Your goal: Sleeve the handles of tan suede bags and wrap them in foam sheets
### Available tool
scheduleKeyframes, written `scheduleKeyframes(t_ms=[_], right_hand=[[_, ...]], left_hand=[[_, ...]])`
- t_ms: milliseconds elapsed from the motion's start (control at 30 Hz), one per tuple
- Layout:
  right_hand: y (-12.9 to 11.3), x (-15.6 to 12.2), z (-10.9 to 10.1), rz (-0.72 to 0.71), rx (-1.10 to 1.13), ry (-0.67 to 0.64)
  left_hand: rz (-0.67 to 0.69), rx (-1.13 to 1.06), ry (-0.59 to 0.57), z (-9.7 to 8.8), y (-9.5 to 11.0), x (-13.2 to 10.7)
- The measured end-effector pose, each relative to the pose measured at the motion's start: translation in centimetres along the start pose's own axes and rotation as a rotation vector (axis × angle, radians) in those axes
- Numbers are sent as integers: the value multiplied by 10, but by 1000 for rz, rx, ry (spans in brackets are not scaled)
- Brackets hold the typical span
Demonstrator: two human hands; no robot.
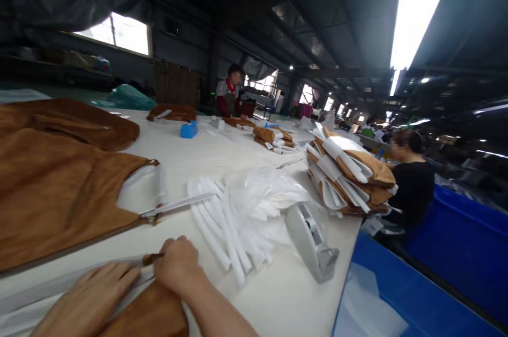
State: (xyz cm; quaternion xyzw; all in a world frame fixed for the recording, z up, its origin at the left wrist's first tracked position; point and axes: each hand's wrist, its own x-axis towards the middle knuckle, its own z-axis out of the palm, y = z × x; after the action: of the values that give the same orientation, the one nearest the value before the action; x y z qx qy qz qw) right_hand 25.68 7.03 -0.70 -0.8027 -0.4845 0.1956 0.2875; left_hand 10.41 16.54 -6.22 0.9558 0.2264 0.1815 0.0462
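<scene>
A brown suede-like bag (pixel 148 313) lies at the lower edge of the view, partly hidden by my hands. Its strap (pixel 35 292) runs to the left in a whitish wrapping. My left hand (pixel 95 294) rests over this strap, fingers stretched out and close together; its thumb is hidden. Close beside it, my right hand (pixel 178 263) is closed at the strap's brown end, with a small dark piece showing by the fingers. A larger brown bag (pixel 59 183) lies on the left, its strap partly covered in white.
White foam tubes (pixel 214 226) and clear plastic (pixel 262 189) lie mid-table, beside a grey tape dispenser (pixel 311 242). Stacked brown bags (pixel 349 167) stand near the right edge. A blue bin (pixel 460 242) and a person in black (pixel 413 183) are beyond; another person (pixel 230 93) works across.
</scene>
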Motion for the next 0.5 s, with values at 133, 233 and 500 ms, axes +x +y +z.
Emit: scheduleKeyframes(t_ms=[133, 233, 500], right_hand=[[6, -13, 5, -2, 226, 75], [20, -14, 14, -23, 415, 84], [37, -35, 19, -45, 803, 111]], left_hand=[[-166, 13, -250, -59, 52, -14], [-348, -125, -378, -79, 73, -26], [-715, -687, -211, -75, 77, -35]])
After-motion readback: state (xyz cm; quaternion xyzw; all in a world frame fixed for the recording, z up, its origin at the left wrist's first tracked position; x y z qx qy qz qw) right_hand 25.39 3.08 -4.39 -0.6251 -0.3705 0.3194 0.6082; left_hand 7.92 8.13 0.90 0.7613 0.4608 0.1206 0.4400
